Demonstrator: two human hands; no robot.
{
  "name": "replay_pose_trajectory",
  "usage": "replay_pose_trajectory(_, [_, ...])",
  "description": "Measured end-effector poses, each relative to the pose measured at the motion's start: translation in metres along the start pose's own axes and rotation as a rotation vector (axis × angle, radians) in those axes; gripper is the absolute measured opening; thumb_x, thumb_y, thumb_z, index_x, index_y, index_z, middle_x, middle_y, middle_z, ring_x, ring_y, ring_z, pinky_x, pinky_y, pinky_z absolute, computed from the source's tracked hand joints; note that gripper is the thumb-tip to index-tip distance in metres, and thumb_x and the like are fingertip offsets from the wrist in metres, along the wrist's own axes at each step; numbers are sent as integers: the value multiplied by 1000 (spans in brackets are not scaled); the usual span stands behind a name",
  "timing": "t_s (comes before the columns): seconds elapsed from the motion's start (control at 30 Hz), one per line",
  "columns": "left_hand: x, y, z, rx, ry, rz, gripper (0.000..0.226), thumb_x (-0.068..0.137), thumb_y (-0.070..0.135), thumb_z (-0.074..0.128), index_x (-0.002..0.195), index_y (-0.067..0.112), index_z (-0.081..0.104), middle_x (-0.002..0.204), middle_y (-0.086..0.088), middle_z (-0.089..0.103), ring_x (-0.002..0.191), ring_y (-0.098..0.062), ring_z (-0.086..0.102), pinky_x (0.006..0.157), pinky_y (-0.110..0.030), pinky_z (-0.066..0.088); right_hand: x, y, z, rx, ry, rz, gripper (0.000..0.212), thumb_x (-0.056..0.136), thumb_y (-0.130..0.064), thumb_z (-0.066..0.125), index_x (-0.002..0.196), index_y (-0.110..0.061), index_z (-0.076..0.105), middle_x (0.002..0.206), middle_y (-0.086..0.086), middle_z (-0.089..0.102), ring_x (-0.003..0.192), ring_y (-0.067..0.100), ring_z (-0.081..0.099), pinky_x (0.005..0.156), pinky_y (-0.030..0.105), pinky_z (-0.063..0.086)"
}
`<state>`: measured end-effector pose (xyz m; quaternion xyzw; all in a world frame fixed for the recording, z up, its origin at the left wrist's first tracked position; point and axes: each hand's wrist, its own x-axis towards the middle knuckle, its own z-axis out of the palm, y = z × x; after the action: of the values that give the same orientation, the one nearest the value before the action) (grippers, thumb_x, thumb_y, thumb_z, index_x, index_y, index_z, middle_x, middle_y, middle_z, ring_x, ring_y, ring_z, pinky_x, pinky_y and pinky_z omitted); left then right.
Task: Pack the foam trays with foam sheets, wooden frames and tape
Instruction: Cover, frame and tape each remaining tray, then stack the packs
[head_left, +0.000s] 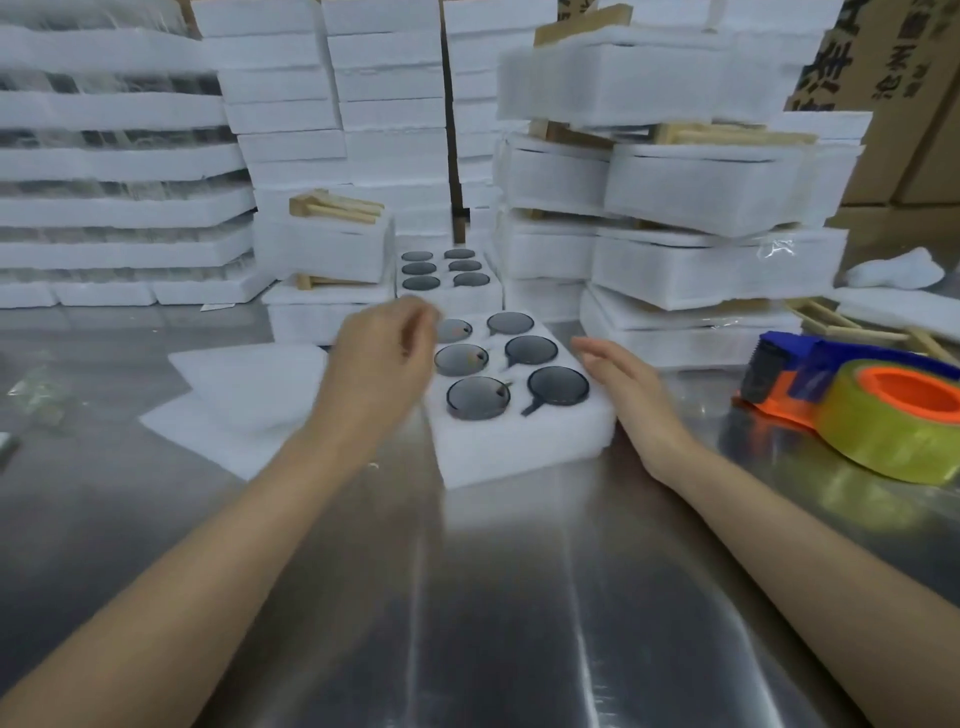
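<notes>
A white foam tray (524, 447) with several round dark glass pieces in its holes lies on the steel table in front of me. My left hand (382, 358) hovers blurred over the tray's left edge, fingers loosely curled, holding nothing that I can make out. My right hand (623, 387) rests flat against the tray's right side, fingers straight. Thin white foam sheets (244, 395) lie to the left of the tray. A tape dispenser (878, 410) with a yellowish roll sits at the right. Wooden frames (337, 208) lie on a foam block behind.
A second filled foam tray (457, 299) stands behind the first. Tall stacks of white foam trays (701, 192) crowd the back and right. More stacks (114, 171) line the left. Cardboard boxes (904, 78) stand at the far right. Loose wooden sticks (852, 325) lie near the dispenser.
</notes>
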<state>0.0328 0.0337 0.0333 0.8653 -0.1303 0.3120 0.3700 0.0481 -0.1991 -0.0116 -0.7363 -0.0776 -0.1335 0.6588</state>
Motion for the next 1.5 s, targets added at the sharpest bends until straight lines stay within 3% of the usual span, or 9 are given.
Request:
replay_pose_trajectory(0.17, [-13, -81, -23, 816, -282, -311, 60, 88, 59, 51, 118, 8, 60, 130, -13, 54, 118, -34, 49, 92, -41, 38, -5, -1, 2, -347, -299, -212, 20, 96, -8, 53, 106, -20, 66, 142, -9, 38, 135, -2, 31, 106, 6, 22])
replay_pose_trajectory(0.3, [-6, -86, -25, 755, -281, -353, 54, 89, 64, 46, 114, 18, 62, 116, -8, 64, 105, -32, 58, 75, -34, 37, -1, -6, -8, -674, -285, -261, 35, 99, -15, 49, 82, 11, 64, 140, -2, 50, 121, 4, 50, 99, 19, 34])
replay_pose_trajectory(0.43, [-5, -71, -26, 894, -117, -194, 38, 103, 35, 38, 106, 7, 63, 99, -20, 65, 91, -38, 60, 68, -34, 33, -9, -12, -5, -758, -324, -285, 43, 98, -26, 50, 56, -13, 53, 120, -7, 50, 106, 23, 55, 94, 39, 41])
replay_pose_trajectory(0.57, [8, -47, -38, 809, 287, -12, 30, 103, 23, 42, 90, 4, 62, 69, -21, 64, 57, -33, 53, 53, -29, 19, -7, -22, -8, -528, -226, -191, 30, 97, -34, 43, 81, -24, 67, 106, -10, 65, 103, 12, 58, 94, 29, 41])
replay_pose_trajectory(0.67, [4, -41, -24, 870, 23, -43, 31, 98, 36, 52, 92, 6, 60, 81, -19, 65, 78, -36, 62, 55, -30, 28, -10, -23, -4, -565, -203, -200, 22, 99, -29, 47, 112, -24, 64, 110, -10, 63, 101, 6, 55, 91, 18, 40])
replay_pose_trajectory(0.77, [-8, -60, -18, 997, -343, -231, 58, 90, 60, 49, 115, 8, 53, 116, -12, 58, 112, -31, 53, 87, -37, 39, -13, -18, -1, -649, -294, -291, 27, 100, -20, 48, 121, -14, 62, 118, -7, 55, 115, 9, 49, 105, 24, 33])
replay_pose_trajectory(1.0, [-6, -70, -28, 968, -454, -242, 35, 97, 29, 45, 130, 17, 48, 123, -8, 59, 108, -29, 56, 75, -29, 33, -11, -16, -4, -665, -313, -286, 27, 101, -22, 44, 122, -19, 61, 121, -9, 50, 122, 13, 45, 109, 30, 30])
replay_pose_trajectory(1.37, [6, -66, -55, 929, 4, -353, 16, 93, -2, 43, 107, 0, 52, 93, -28, 60, 88, -44, 59, 70, -38, 36, -10, -14, -2, -692, -301, -268, 27, 101, -20, 45, 122, -19, 61, 121, -9, 50, 124, 17, 44, 111, 34, 28])
replay_pose_trajectory(1.5, [6, -53, -55, 925, 56, -336, 16, 86, -13, 45, 98, -3, 49, 70, -20, 49, 66, -33, 52, 61, -35, 32, -9, -12, -1, -709, -284, -266, 27, 100, -18, 46, 122, -20, 60, 126, -5, 51, 124, 21, 43, 110, 34, 29])
